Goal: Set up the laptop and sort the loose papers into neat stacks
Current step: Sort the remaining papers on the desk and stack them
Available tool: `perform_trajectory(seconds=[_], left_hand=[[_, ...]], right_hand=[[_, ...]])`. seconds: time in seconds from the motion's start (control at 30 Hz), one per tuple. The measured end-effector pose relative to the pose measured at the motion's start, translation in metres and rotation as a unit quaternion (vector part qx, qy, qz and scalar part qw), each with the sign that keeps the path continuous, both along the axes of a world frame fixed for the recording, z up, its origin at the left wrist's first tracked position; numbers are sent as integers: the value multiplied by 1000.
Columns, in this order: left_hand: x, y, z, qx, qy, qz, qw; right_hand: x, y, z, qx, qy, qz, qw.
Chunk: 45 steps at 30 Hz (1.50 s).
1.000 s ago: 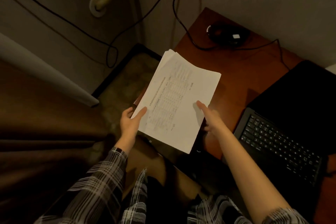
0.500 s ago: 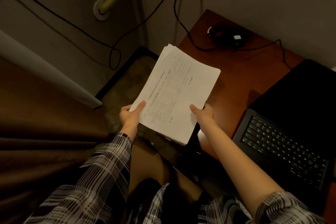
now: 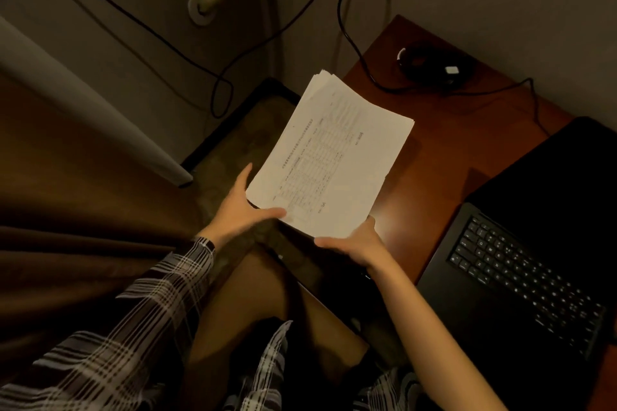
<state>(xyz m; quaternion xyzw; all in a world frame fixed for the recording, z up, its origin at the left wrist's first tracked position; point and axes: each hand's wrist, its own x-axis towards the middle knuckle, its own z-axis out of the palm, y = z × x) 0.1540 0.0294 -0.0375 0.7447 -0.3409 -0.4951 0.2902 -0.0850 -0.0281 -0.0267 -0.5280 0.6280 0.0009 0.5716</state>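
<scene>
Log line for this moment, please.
hands: left and right hold paper stack | stack: above desk edge | laptop: open

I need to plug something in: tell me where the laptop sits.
In the head view the open laptop sits at the right on the wooden desk, just right of the held stack of papers.

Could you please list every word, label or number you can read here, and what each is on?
No text reads clearly.
White printed paper stack: table rows and headings, too blurred to read.
Black laptop keyboard: key legends too small.
Small white label on the black device: blank or unreadable.
</scene>
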Motion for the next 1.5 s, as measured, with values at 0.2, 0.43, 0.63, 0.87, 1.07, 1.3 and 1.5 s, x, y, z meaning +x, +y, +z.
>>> perform_trajectory(seconds=[0.2, 0.43, 0.63, 0.87, 1.07, 1.3, 1.5], left_hand=[[18, -18, 7, -26, -116, -210, 970], [12, -21, 7, 1, -286, -286, 915], [20, -21, -5, -47, -283, -293, 912], [27, -28, -2, -37, -291, -314, 903], [17, -26, -4, -33, -291, -280, 914], [25, -32, -7, 20, -169, -256, 951], [37, -37, 7, 56, 80, -36, 995]], right_hand=[[0, 5, 14, 28, 63, 21, 997], [11, 17, 17, -1, 118, -19, 993], [18, 24, 13, -45, 144, -39, 988], [26, 23, 6, -67, 148, -60, 985], [23, 27, 6, -73, 129, -73, 986], [16, 32, 7, 75, -123, -212, 967], [9, 45, -8, 177, -247, -418, 856]])
